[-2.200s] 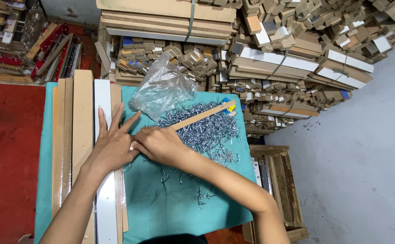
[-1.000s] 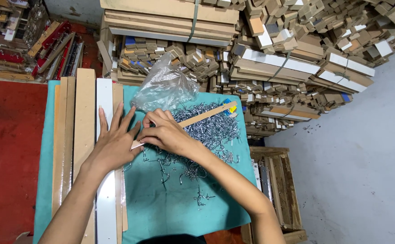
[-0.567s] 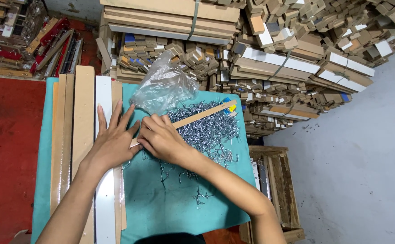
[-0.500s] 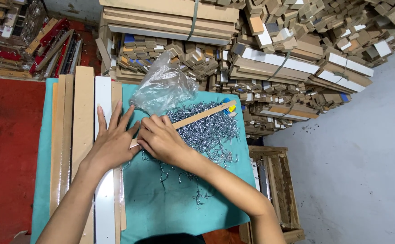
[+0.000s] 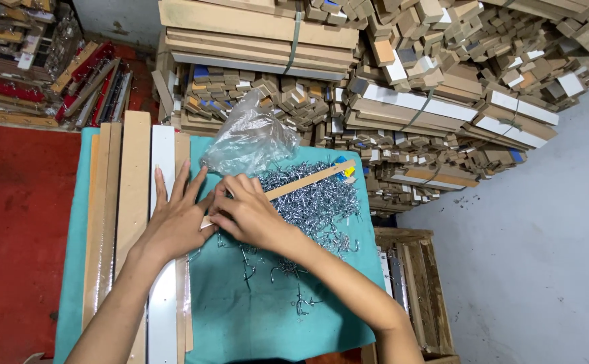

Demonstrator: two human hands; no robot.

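Note:
My left hand (image 5: 176, 219) lies flat with fingers spread on a white board (image 5: 162, 155) and the wooden strips (image 5: 135, 168) beside it, on a teal cloth-covered table (image 5: 254, 317). My right hand (image 5: 247, 212) rests next to it, fingers curled over the near end of a thin wooden stick (image 5: 308, 180) that slants up to the right across a pile of small silver metal hooks (image 5: 314, 202). A crumpled clear plastic bag (image 5: 250, 138) lies just beyond both hands. What the right fingers pinch is hidden.
Several loose hooks (image 5: 301, 303) are scattered on the cloth near my forearm. Stacks of bundled wooden boards and blocks (image 5: 402, 87) fill the back. A wooden crate (image 5: 412, 283) stands at the table's right. Red floor (image 5: 11, 222) lies left, grey floor (image 5: 530, 256) right.
My right hand has shifted slightly left and toward me along the stick's near end. My left hand stays flat on the boards, nearly unmoved.

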